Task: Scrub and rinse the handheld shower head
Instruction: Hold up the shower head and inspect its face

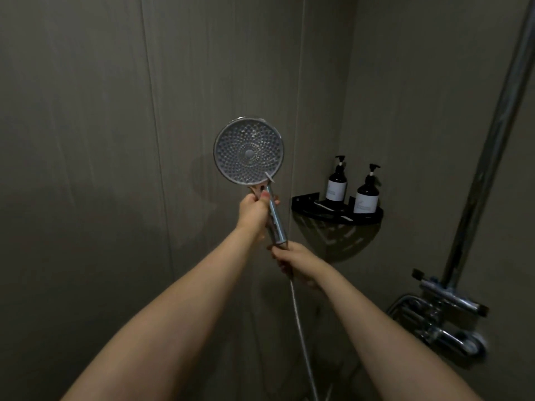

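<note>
Grey-tiled shower walls [115, 140]; left hand [253, 211] grips shower head [249, 151] handle, right hand [292, 260] grips its hose [298, 308].

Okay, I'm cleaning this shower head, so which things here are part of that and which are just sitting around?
For the job:
shower head, held up, nozzle face toward the camera
left hand, gripping its handle
right hand, gripping the handle's bottom end
hose
tap

Lying about:
two pump bottles
corner shelf under them
</note>
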`<action>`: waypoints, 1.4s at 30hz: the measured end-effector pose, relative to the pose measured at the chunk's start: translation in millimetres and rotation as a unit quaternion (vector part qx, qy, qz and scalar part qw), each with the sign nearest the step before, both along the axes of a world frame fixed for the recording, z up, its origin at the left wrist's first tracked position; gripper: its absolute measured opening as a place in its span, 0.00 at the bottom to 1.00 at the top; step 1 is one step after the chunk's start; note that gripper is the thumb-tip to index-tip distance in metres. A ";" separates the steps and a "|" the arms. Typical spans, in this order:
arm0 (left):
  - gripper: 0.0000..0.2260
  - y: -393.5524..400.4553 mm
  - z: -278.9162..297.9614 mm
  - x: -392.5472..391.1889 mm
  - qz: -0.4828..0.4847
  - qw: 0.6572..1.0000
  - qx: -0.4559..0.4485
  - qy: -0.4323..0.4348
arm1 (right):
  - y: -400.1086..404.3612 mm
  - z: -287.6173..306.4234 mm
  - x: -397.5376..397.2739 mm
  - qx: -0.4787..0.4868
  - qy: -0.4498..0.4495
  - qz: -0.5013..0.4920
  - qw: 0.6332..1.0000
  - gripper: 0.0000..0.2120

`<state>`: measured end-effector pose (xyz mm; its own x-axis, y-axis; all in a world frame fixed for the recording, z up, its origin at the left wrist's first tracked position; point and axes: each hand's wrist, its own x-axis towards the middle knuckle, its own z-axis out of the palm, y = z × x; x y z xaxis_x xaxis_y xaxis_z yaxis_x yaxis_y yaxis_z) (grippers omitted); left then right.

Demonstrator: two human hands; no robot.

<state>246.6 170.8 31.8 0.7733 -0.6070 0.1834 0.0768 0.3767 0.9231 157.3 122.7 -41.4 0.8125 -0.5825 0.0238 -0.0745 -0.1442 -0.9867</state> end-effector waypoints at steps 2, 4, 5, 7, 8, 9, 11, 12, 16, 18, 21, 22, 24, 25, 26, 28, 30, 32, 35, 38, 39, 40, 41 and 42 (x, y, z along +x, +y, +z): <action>0.11 0.7 -1.5 1.4 -0.011 0.999 -0.018 0.027 | -7.3 -0.8 -8.5 0.101 -0.035 0.040 0.993 0.10; 0.11 0.2 -2.0 1.0 -0.016 0.998 -0.033 0.046 | -12.0 -0.9 -13.5 0.105 -0.047 0.037 0.993 0.10; 0.11 -0.1 -1.7 -0.1 -0.018 0.998 -0.038 0.051 | -12.4 -0.6 -14.0 0.077 -0.044 0.028 0.996 0.09; 0.11 -0.9 -1.4 -2.5 -0.022 0.998 -0.042 0.052 | -10.8 -1.6 -11.2 0.002 -0.030 -0.016 0.999 0.08; 0.11 -0.4 -0.6 -3.9 -0.023 0.998 -0.041 0.047 | -9.8 -2.8 -9.6 -0.023 -0.027 -0.040 0.999 0.10; 0.11 0.6 0.6 -5.2 -0.026 0.998 -0.040 0.042 | -7.2 -3.7 -8.6 -0.025 -0.036 -0.050 0.998 0.11; 0.11 2.4 3.1 -6.6 -0.030 0.998 -0.040 0.034 | -4.1 -3.6 -9.2 0.042 -0.076 -0.035 0.996 0.07; 0.11 3.7 3.7 -6.9 -0.030 0.998 -0.040 0.031 | -2.6 -1.9 -11.0 0.086 -0.096 -0.019 0.991 0.08; 0.12 7.5 4.4 -6.8 -0.028 0.998 -0.051 0.038 | -0.3 3.2 -16.7 0.086 -0.083 -0.003 0.993 0.10; 0.11 8.9 4.7 -8.3 -0.032 0.997 -0.053 0.045 | 0.8 1.8 -15.9 0.056 -0.075 -0.024 0.995 0.06; 0.11 11.5 4.9 -11.0 -0.037 0.997 -0.049 0.039 | 2.7 2.0 -17.7 0.101 -0.100 -0.019 0.990 0.04; 0.12 11.9 4.1 -11.4 -0.038 0.997 -0.049 0.036 | 2.8 2.0 -18.9 0.129 -0.111 -0.014 0.985 0.07; 0.11 12.1 2.6 -11.8 -0.041 0.997 -0.051 0.036 | 2.3 2.6 -21.5 0.139 -0.106 -0.004 0.985 0.12; 0.11 12.2 2.4 -11.8 -0.044 0.997 -0.052 0.040 | 1.7 1.8 -21.8 0.122 -0.097 -0.006 0.988 0.10; 0.11 12.0 2.4 -12.0 -0.046 0.996 -0.055 0.046 | 1.5 1.1 -21.6 0.104 -0.093 -0.010 0.990 0.07; 0.11 11.7 2.9 -13.2 -0.050 0.996 -0.059 0.053 | 1.2 0.1 -21.0 0.095 -0.106 -0.026 0.990 0.04; 0.11 11.4 3.2 -14.6 -0.051 0.996 -0.060 0.051 | 2.5 0.1 -21.3 0.115 -0.111 -0.020 0.987 0.04; 0.12 11.5 3.5 -15.1 -0.049 0.996 -0.059 0.048 | 2.2 1.0 -22.6 0.149 -0.112 -0.006 0.982 0.11; 0.11 10.4 4.2 -14.0 -0.050 0.996 -0.057 0.051 | -0.5 0.7 -24.4 0.123 -0.098 -0.012 0.988 0.08; 0.11 7.7 4.3 -14.8 -0.056 0.995 -0.063 0.060 | -0.3 0.1 -23.3 0.110 -0.109 -0.027 0.988 0.04; 0.12 7.0 4.1 -15.2 -0.057 0.995 -0.062 0.059 | 0.2 0.8 -23.4 0.122 -0.114 -0.026 0.986 0.05; 0.12 6.4 3.8 -15.6 -0.059 0.995 -0.060 0.058 | 0.0 1.3 -23.5 0.143 -0.119 -0.022 0.982 0.08; 0.12 6.3 3.3 -15.9 -0.060 0.995 -0.059 0.056 | -0.8 1.5 -24.2 0.160 -0.122 -0.017 0.979 0.11; 0.12 6.1 3.0 -16.3 -0.062 0.995 -0.057 0.052 | -2.5 0.4 -25.0 0.161 -0.118 -0.013 0.980 0.12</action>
